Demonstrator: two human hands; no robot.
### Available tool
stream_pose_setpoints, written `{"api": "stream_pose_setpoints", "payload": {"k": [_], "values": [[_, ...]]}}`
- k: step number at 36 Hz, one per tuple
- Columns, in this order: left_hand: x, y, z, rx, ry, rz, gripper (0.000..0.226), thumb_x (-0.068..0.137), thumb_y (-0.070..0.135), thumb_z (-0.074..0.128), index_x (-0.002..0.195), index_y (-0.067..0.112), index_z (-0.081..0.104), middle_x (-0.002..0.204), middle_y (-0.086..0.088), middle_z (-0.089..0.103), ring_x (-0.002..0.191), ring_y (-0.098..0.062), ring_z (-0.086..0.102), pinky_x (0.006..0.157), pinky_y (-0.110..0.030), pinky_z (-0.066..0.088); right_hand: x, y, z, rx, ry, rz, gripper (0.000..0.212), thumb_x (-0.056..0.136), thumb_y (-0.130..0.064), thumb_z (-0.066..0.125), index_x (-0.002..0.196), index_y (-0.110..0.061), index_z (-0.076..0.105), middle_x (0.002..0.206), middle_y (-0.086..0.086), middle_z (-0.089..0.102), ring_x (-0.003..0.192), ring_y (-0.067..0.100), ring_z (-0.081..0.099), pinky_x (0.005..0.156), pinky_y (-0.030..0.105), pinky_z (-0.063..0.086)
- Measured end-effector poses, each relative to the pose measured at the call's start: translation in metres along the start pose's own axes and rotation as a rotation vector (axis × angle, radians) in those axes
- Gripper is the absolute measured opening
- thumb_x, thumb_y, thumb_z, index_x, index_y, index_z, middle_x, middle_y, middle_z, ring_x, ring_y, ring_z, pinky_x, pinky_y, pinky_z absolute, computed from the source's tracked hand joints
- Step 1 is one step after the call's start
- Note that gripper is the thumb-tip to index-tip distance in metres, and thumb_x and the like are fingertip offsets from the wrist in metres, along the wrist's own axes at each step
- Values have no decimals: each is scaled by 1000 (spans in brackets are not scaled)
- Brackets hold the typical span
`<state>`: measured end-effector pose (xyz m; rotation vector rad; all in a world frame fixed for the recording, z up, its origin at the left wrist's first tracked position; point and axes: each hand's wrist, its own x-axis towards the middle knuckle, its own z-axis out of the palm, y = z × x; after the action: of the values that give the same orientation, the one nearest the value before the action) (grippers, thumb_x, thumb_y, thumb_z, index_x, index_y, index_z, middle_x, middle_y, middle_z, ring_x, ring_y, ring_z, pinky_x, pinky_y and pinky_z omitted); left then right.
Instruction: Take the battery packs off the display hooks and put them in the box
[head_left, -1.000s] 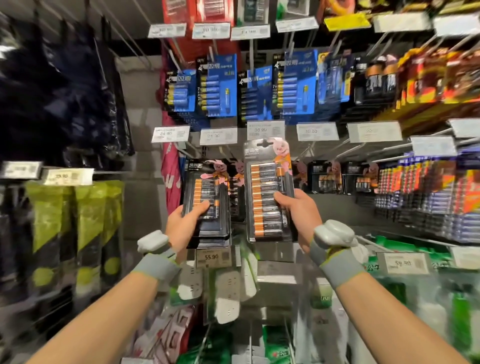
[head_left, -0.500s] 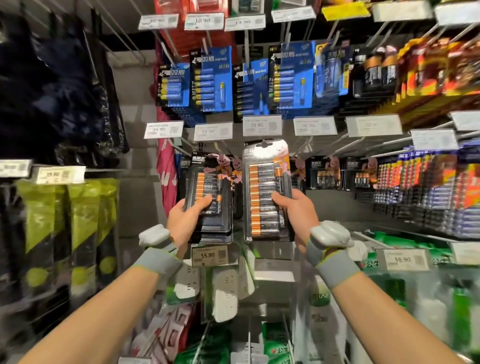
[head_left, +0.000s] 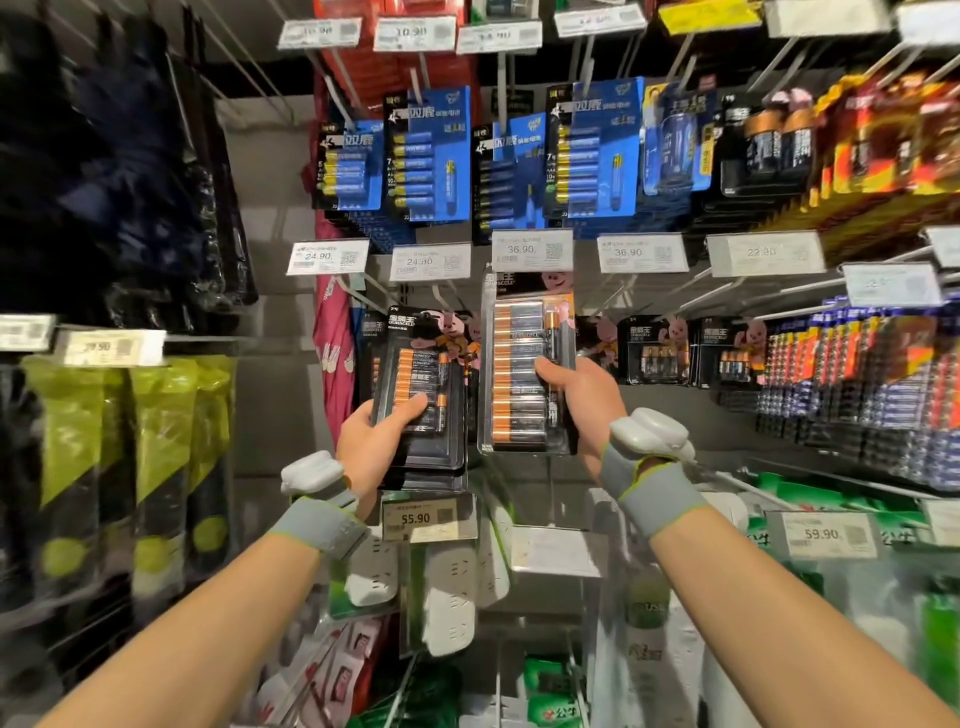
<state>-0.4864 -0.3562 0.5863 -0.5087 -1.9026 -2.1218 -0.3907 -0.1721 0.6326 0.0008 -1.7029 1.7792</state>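
My right hand (head_left: 582, 402) grips a tall black and copper battery pack (head_left: 522, 364) by its right edge, thumb across the front, its top reaching the 36.90 price tag. My left hand (head_left: 374, 441) grips the lower part of a smaller black battery pack (head_left: 421, 384), the front one of a stack that appears to hang on the hook left of it. More black packs (head_left: 657, 351) hang to the right. No box is in view.
Blue battery packs (head_left: 431, 156) hang on the row above, behind price tags (head_left: 532, 249). Dense rows of batteries (head_left: 857, 374) fill the right side. White power strips (head_left: 449, 592) hang below my hands, green-topped packs (head_left: 161, 457) on the left.
Both hands and the packs they hold sit a little higher in view; the tall pack's top now reaches the 36.90 tag. The grips are unchanged.
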Motion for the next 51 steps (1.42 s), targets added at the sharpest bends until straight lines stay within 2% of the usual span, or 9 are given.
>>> {"api": "stream_pose_setpoints", "payload": {"k": [5, 12, 14, 18, 30, 36, 40, 44, 51], "values": [[6, 0, 3, -6, 4, 11, 25, 79, 38, 78, 98, 23, 70, 102, 1, 74, 100, -20, 68, 102, -44, 49, 1, 5, 1, 19, -31, -8, 66, 71, -43, 70, 130, -17, 55, 124, 3, 64, 117, 26, 58, 104, 50, 42], [13, -4, 7, -16, -15, 3, 28, 80, 36, 77, 104, 21, 69, 103, -1, 74, 100, -21, 69, 100, -43, 49, -4, 22, -9, 35, -26, 1, 21, 91, -22, 62, 111, -15, 63, 106, 5, 71, 96, 23, 68, 87, 42, 54], [15, -5, 9, -15, -16, -1, 31, 81, 36, 77, 107, 20, 69, 103, 0, 74, 99, -19, 69, 99, -40, 50, -2, 27, -11, 64, -45, 15, 21, 92, -22, 62, 111, -14, 62, 103, 6, 72, 90, 23, 70, 77, 37, 56], [19, -6, 11, -12, -9, 4, 33, 81, 36, 77, 108, 20, 69, 105, 2, 73, 102, -18, 67, 99, -36, 48, 1, 32, -11, 57, -16, 33, 43, 83, -34, 69, 121, -14, 61, 114, 5, 70, 103, 25, 67, 92, 45, 52], [23, -7, 14, -2, -11, -6, 25, 82, 36, 76, 102, 22, 70, 102, 3, 73, 99, -17, 66, 91, -33, 47, 10, 40, -14, -18, -36, 28, 23, 92, -20, 61, 114, -15, 63, 101, 3, 73, 86, 18, 71, 70, 32, 57], [21, -2, 18, -5, -24, -21, 14, 83, 35, 76, 90, 27, 66, 97, 4, 72, 93, -15, 66, 89, -33, 48, 27, 43, -11, -120, 42, 27, 37, 90, -29, 64, 122, -12, 60, 118, 4, 65, 112, 25, 59, 101, 41, 43], [22, -4, 18, -19, -41, -24, 15, 84, 34, 75, 91, 24, 68, 89, 5, 70, 84, -14, 64, 85, -32, 47, 43, 46, -11, -193, 64, 59, 42, 91, -32, 63, 127, -11, 57, 122, 4, 61, 111, 24, 55, 92, 32, 40], [26, -7, 19, -21, -75, -68, 14, 84, 34, 75, 85, 24, 66, 59, 15, 58, 56, -8, 51, 101, -57, 43, 62, 48, -8, -235, 90, 99, 49, 91, -35, 63, 132, -11, 51, 135, 7, 54, 119, 26, 51, 97, 33, 38], [35, -12, 24, 29, -52, -75, 32, 79, 45, 76, 100, 25, 63, 115, 4, 64, 112, -18, 57, 100, -35, 41, 92, 58, -2, -290, 180, 156, 61, 90, -28, 64, 141, -3, 40, 142, 14, 46, 128, 31, 46, 104, 32, 37]]}}
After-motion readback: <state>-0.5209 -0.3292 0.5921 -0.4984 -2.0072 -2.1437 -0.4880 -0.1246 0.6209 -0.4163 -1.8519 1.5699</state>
